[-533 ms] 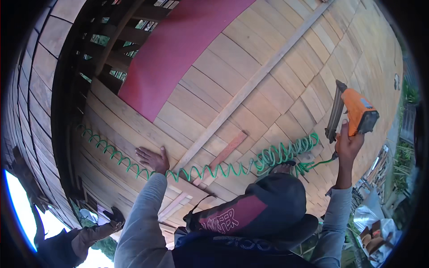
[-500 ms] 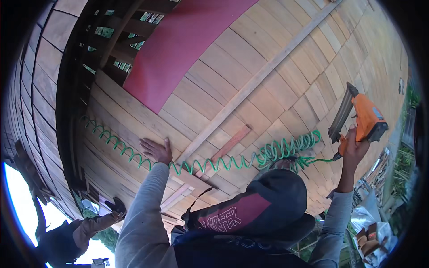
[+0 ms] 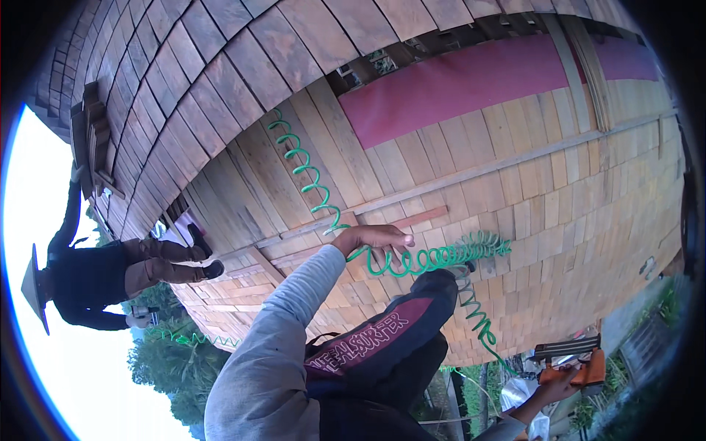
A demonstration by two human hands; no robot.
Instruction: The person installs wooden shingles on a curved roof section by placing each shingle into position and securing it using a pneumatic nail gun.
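My right hand is closed around the handle of an orange nail gun, low at the right and out past the shingles. A green coiled air hose runs down from the upper row of shingles, bunches up beside my knee and stretches on toward the nail gun. Over the hose, in the middle, is my left hand, its fingers apart and bent, with a coil passing right beside it. Whether its fingers touch the hose, I cannot tell. A reddish wooden strip lies just beyond that hand.
Pale wooden shingles cover the curved roof, crossed by a long batten. Beyond it lie a red sheet and open framing. Darker shingles rise upper left. Another person in a conical hat is at the left, near stacked shingles.
My view has turned leftward, bringing the other person fully in. My right hand has lowered the nail gun to the lower right. My left hand has come off the shingles, over the hose.
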